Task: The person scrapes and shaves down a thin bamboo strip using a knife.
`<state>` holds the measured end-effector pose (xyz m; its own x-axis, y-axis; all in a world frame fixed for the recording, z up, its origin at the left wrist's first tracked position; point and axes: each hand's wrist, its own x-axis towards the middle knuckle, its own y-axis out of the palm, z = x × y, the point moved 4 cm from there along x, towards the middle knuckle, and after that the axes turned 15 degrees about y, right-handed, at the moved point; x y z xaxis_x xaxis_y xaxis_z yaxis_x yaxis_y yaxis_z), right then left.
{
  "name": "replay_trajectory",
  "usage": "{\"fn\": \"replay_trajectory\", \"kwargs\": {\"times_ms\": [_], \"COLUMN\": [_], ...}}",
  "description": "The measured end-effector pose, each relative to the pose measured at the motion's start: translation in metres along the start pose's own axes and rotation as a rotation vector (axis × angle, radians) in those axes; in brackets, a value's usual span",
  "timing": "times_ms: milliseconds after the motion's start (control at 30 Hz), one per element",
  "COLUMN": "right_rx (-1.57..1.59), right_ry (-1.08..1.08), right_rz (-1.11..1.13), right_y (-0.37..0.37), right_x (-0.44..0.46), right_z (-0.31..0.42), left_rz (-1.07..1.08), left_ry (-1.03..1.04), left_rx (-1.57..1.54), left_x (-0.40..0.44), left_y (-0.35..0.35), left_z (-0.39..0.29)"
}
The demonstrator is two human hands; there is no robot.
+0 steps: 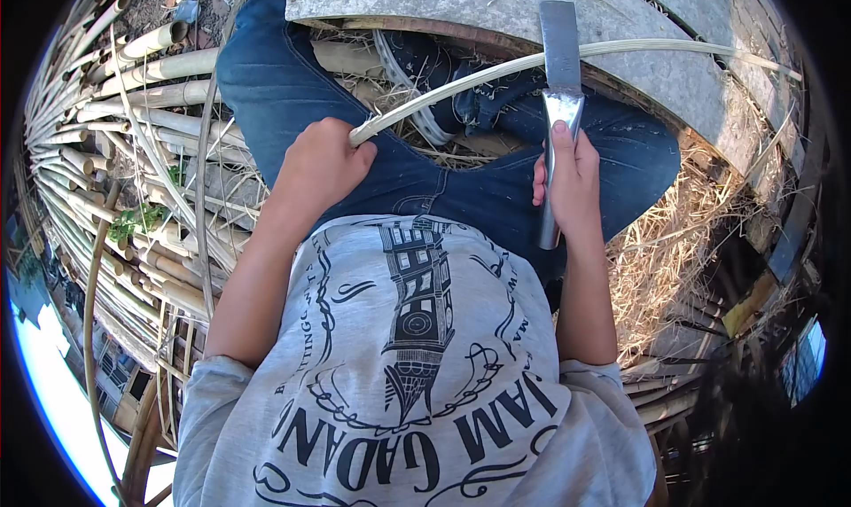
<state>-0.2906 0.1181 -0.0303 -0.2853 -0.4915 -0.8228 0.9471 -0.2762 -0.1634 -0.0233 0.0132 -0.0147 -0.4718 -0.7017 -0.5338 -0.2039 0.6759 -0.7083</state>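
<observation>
My left hand (pixel 324 168) is closed around the near end of a pale bamboo strip (pixel 470 79), above my left thigh. From there the strip arcs up and to the right, passes behind the blade and runs on over the grey boards. In my right hand (pixel 572 175) is a knife (pixel 561 50) with a broad flat metal blade and a shiny tubular metal handle. My fingers wrap its handle, with the thumb along the front. The blade points away from me and crosses the strip; whether they touch, I cannot tell.
Weathered grey boards (pixel 651 28) lie beyond my crossed legs (pixel 275 90). A large heap of bamboo poles (pixel 168 95) covers the left side. Pale shavings (pixel 660 259) are piled on the right, and a dark shoe (pixel 412 73) shows between my legs.
</observation>
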Motion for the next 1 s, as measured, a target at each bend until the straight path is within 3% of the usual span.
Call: {"fn": "replay_trajectory", "kwargs": {"times_ms": [100, 167, 333, 467, 567, 767, 867, 1000], "right_rx": [-0.063, -0.147, 0.032, -0.064, -0.19, 0.025, -0.032, -0.092], "right_ry": [0.011, -0.117, -0.01, -0.019, -0.1, -0.012, 0.01, 0.007], "right_rz": [0.164, 0.138, -0.065, 0.116, 0.123, -0.047, 0.109, 0.093], "right_y": [0.037, 0.044, -0.003, 0.037, 0.047, 0.009, 0.042, 0.021], "right_x": [-0.018, -0.021, -0.002, -0.023, -0.028, -0.004, -0.025, -0.013], "right_z": [-0.018, -0.019, -0.007, -0.013, -0.015, -0.006, -0.011, -0.016], "left_rz": [-0.024, 0.053, 0.104, 0.072, 0.035, 0.076, 0.052, 0.109], "left_ry": [-0.012, 0.001, -0.052, 0.003, 0.049, 0.025, 0.087, 0.025], "left_rx": [-0.043, -0.071, -0.091, -0.104, -0.135, -0.21, -0.186, -0.182], "left_x": [0.009, 0.009, 0.012, 0.017, 0.011, 0.013, 0.022, 0.016], "left_y": [0.003, 0.005, -0.003, 0.007, 0.007, 0.01, 0.015, 0.023], "left_z": [-0.002, -0.009, -0.005, -0.023, -0.023, -0.016, -0.025, -0.008]}}
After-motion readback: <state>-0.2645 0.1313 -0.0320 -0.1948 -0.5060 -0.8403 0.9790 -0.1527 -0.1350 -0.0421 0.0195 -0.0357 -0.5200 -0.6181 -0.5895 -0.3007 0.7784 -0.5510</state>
